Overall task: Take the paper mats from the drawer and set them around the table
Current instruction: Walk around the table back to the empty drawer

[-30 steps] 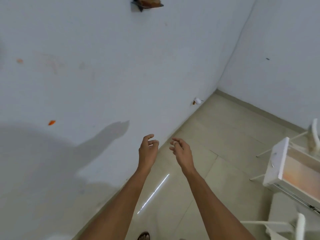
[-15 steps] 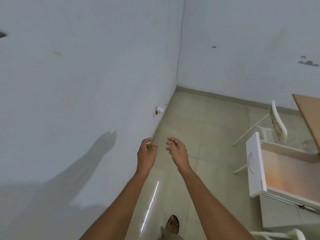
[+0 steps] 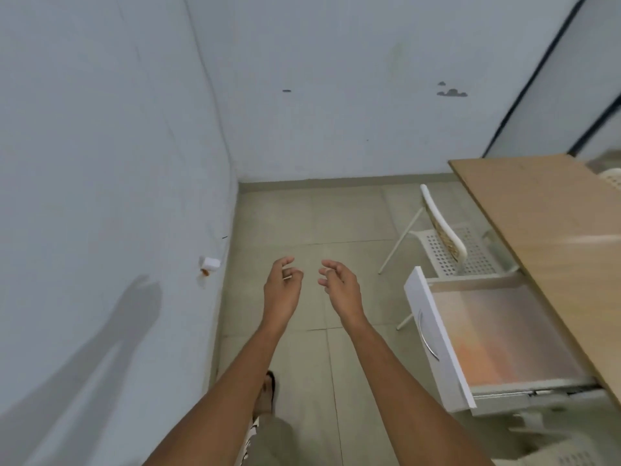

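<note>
Head view: two empty hands (image 3: 311, 284), one drawer (image 3: 497, 334).

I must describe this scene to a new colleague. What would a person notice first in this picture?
Two bare hands, left hand and right hand, reach forward in the middle, open and holding nothing, above the tiled floor. At the right, a white drawer stands pulled out under the wooden table, with something pale and orange-tinted inside. A white chair stands beyond it.
</note>
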